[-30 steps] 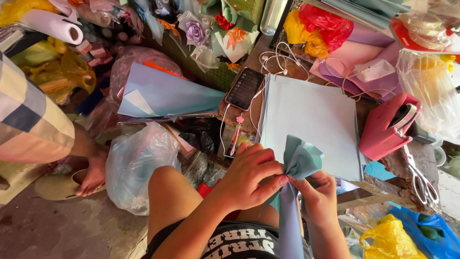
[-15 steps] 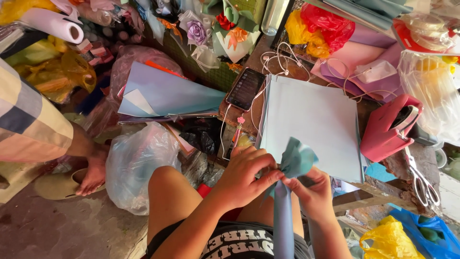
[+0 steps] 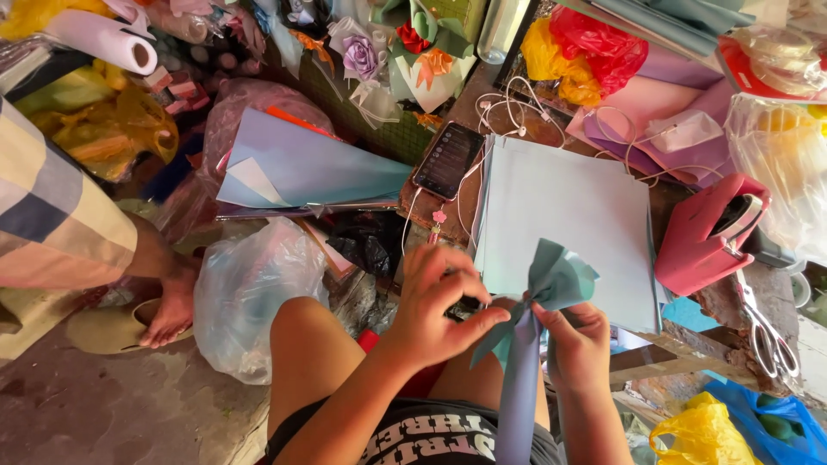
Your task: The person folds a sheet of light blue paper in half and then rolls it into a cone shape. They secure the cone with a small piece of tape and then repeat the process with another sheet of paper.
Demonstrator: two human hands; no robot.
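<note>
The folded blue paper piece (image 3: pixel 551 280) has risen slightly since before. Left hand (image 3: pixel 444 310) pinches its waist closed; right hand (image 3: pixel 577 340) grips it too, above the blue paper stack (image 3: pixel 577 207).

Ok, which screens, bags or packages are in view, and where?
Phone: dark lit screen, flat left of the pale blue paper stack.
Clear plastic bag: floor, lower left.
Yellow bag: bottom right.
Red and yellow bags: top centre-right.
</note>
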